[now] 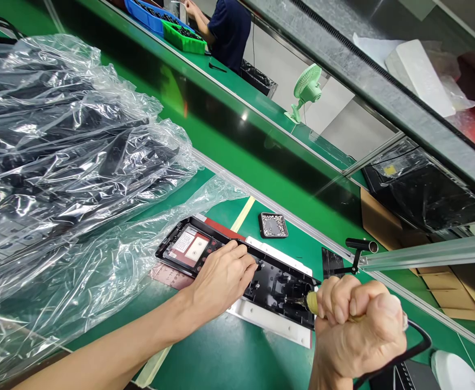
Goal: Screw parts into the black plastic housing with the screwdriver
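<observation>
Lying near the black panel (pixel 277 273) are clear plastic (pixel 99 162) and a tray (pixel 262 227).

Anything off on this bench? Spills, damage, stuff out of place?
One untidy spot: clear plastic sprawls loosely over the green bench, close to the black housing; whether they touch, I can't tell. Small metal parts sit in their tray; no spill or damage stands out.
</observation>
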The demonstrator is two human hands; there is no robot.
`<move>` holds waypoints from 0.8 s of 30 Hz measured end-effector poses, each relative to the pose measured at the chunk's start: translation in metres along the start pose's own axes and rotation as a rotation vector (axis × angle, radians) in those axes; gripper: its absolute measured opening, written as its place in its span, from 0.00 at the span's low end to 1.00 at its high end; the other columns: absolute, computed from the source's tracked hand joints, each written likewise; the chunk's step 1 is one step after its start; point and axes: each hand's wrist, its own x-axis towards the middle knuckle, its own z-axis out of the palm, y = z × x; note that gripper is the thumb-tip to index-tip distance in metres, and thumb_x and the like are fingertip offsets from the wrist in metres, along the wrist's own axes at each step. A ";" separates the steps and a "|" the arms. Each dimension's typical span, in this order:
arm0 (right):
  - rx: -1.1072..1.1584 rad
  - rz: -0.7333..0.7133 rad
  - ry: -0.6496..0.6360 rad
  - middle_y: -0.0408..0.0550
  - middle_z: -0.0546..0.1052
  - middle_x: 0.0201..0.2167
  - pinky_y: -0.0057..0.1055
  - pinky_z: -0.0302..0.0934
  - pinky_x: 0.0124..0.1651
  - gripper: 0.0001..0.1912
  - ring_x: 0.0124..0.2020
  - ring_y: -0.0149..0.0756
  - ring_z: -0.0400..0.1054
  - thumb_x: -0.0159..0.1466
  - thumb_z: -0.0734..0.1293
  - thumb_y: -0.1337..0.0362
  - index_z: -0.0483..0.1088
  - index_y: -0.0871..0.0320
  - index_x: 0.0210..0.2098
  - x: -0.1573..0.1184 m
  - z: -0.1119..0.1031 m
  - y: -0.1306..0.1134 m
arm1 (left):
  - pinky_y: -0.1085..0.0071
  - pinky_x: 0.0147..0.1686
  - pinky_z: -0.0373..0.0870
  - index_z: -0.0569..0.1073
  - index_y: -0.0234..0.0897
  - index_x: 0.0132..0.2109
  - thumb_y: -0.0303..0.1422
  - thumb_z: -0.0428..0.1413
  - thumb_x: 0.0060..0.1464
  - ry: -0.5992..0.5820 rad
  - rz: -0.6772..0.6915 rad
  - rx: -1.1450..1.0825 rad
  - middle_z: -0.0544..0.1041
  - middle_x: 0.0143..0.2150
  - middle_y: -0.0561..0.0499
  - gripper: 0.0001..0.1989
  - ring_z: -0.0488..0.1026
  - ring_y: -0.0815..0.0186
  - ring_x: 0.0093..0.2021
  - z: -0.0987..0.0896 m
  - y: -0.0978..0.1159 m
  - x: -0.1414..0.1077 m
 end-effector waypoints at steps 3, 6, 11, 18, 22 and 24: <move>0.000 0.008 0.008 0.35 0.56 0.11 0.21 0.46 0.13 0.19 0.11 0.24 0.47 0.66 0.61 0.64 0.56 0.57 0.18 0.000 0.001 0.000 | 0.63 0.35 0.61 0.76 0.37 0.33 0.26 0.53 0.66 0.005 0.008 0.004 0.72 0.30 0.52 0.13 0.66 0.62 0.34 0.000 0.000 -0.001; 0.006 0.018 0.009 0.35 0.55 0.11 0.22 0.46 0.13 0.19 0.11 0.25 0.46 0.66 0.61 0.64 0.56 0.56 0.18 -0.001 0.001 0.000 | 0.62 0.35 0.61 0.76 0.37 0.32 0.26 0.53 0.66 0.006 0.009 0.011 0.73 0.31 0.52 0.13 0.66 0.62 0.34 0.000 0.000 -0.002; 0.023 0.024 -0.007 0.35 0.56 0.11 0.22 0.46 0.13 0.19 0.12 0.25 0.47 0.65 0.61 0.65 0.56 0.56 0.19 -0.001 0.000 0.000 | 0.63 0.34 0.61 0.76 0.37 0.33 0.25 0.52 0.66 0.009 0.009 0.011 0.72 0.30 0.52 0.13 0.66 0.62 0.33 0.000 0.000 -0.002; 0.011 0.018 -0.005 0.36 0.56 0.11 0.22 0.47 0.13 0.19 0.12 0.25 0.47 0.66 0.61 0.64 0.56 0.56 0.18 0.000 0.000 0.000 | 0.62 0.34 0.62 0.77 0.37 0.33 0.26 0.52 0.67 0.007 0.007 0.016 0.73 0.31 0.52 0.13 0.67 0.62 0.34 0.001 0.000 -0.001; 0.015 0.034 -0.006 0.35 0.56 0.11 0.21 0.47 0.13 0.20 0.11 0.24 0.47 0.66 0.62 0.62 0.56 0.56 0.19 0.000 0.001 -0.001 | 0.62 0.35 0.62 0.76 0.37 0.34 0.27 0.52 0.67 0.006 0.008 0.016 0.73 0.31 0.51 0.13 0.67 0.62 0.34 0.001 -0.001 -0.002; 0.016 0.037 -0.003 0.35 0.56 0.11 0.21 0.47 0.13 0.19 0.11 0.24 0.47 0.65 0.62 0.61 0.56 0.56 0.18 0.001 0.001 -0.002 | 0.62 0.35 0.61 0.77 0.37 0.34 0.27 0.52 0.68 0.003 0.008 0.016 0.73 0.31 0.51 0.13 0.66 0.62 0.34 0.002 -0.001 -0.002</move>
